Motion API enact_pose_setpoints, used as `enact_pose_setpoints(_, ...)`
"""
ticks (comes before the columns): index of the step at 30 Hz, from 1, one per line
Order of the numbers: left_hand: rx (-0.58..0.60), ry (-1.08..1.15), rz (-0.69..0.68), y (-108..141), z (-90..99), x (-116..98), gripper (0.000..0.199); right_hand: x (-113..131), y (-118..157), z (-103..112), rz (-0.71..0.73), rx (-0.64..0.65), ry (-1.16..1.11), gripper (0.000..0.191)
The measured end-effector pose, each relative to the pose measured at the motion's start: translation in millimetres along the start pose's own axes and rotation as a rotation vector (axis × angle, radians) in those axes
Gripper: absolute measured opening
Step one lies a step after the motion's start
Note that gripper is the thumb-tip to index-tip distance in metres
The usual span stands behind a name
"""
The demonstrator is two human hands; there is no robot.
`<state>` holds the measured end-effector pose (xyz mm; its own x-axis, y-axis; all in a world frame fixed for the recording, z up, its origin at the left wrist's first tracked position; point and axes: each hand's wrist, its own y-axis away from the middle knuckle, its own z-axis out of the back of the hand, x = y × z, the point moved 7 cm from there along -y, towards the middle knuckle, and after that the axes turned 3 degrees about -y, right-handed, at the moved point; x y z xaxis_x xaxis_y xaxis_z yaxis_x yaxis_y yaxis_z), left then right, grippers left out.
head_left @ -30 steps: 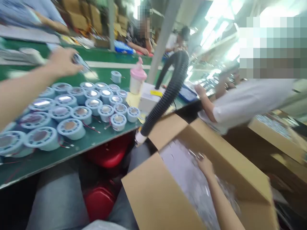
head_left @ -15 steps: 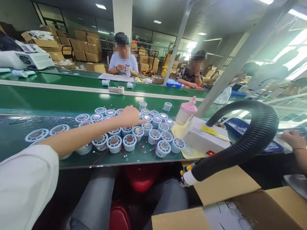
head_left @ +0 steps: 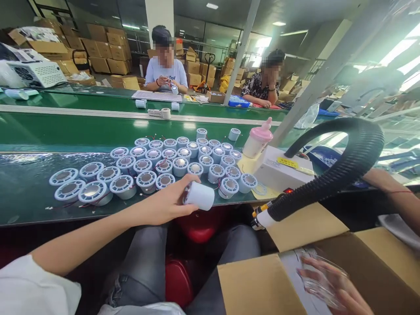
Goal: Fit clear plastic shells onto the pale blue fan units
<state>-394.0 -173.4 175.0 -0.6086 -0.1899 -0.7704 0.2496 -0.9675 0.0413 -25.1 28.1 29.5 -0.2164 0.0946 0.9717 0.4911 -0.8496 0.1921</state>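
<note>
My left hand (head_left: 179,199) is closed round a white cylindrical housing (head_left: 201,195), tipped on its side above the bench's front edge. Behind it stand several similar white round housings (head_left: 147,178), with slotted rims, silvery or brownish discs on top and thin red and black wires. At the lower right, my right hand (head_left: 337,284) is inside an open cardboard box (head_left: 259,280), its fingers around a clear plastic piece (head_left: 316,280). White material lies under that hand; the exact shape of the clear piece is hard to make out.
A black flexible hose (head_left: 348,175) arches from a white box-shaped device (head_left: 278,168) on the right, its nozzle hanging near my knee. Beside the device stands a pink-capped bottle (head_left: 257,139). A co-worker's arm (head_left: 390,186) reaches in at right. Two people sit across the green conveyor (head_left: 98,124).
My left hand has come back from over the group of housings towards me, now with one housing in it. My right hand has come into view in the cardboard box.
</note>
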Motion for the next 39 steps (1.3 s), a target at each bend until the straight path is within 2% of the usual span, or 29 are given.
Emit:
enact_pose_setpoints(2, -0.007, 0.451, 0.011, 7, -18.3, 7, 0.048, 33, 19, -58, 0.193, 0.18, 0.097, 0.044)
enact_pose_setpoints(4, -0.047, 0.845, 0.146, 10, -44.3, 22, 0.038, 69, 42, -110, 0.461, 0.267, 0.3, 0.041)
enact_pose_setpoints(5, -0.033, 0.997, 0.25, 12, -61.7, 30, 0.033, 80, 50, -132, 0.529, 0.283, 0.427, 0.042)
enact_pose_setpoints(8, 0.137, 1.217, 0.519, 21, -111.9, 42, 0.033, 105, 68, -177, 0.734, 0.263, 0.663, 0.048)
enact_pose_setpoints(10, 0.268, 1.214, 0.54, 26, -128.6, 41, 0.033, 112, 73, -192, 0.792, 0.233, 0.741, 0.05)
enact_pose_setpoints(12, 0.363, 1.081, 0.438, 28, -130.8, 36, 0.03, 113, 72, -200, 0.767, 0.215, 0.801, 0.053)
enact_pose_setpoints(14, 0.434, 0.8, 0.224, 25, -124.8, 26, 0.025, 110, 68, -204, 0.7, 0.223, 0.855, 0.055)
enact_pose_setpoints(16, 0.452, 0.47, -0.008, 23, -117.0, 13, 0.019, 106, 63, -207, 0.634, 0.283, 0.885, 0.047)
enact_pose_setpoints(18, 0.394, 0.22, -0.153, 21, -109.2, 5, 0.017, 102, 61, -210, 0.574, 0.381, 0.849, 0.028)
enact_pose_setpoints(20, 0.29, 0.097, -0.187, 20, -101.3, 3, 0.016, 100, 60, -211, 0.514, 0.447, 0.742, 0.012)
enact_pose_setpoints(24, 0.107, 0.126, -0.162, 21, -90.5, 6, 0.034, 100, 61, -206, 0.428, 0.436, 0.518, 0.003)
enact_pose_setpoints(28, 0.05, 0.278, -0.102, 23, -94.2, 16, 0.055, 101, 64, -201, 0.45, 0.319, 0.434, 0.013)
enact_pose_setpoints(31, 0.055, 0.31, -0.162, 24, -101.0, 19, 0.062, 100, 65, -199, 0.395, 0.301, 0.322, 0.021)
enact_pose_setpoints(36, 0.141, 0.199, -0.365, 26, -110.7, 17, 0.065, 93, 57, -189, 0.149, 0.257, 0.057, 0.029)
enact_pose_setpoints(39, 0.243, 0.285, -0.343, 26, -115.3, 18, 0.064, 86, 51, -184, 0.086, 0.202, -0.056, 0.029)
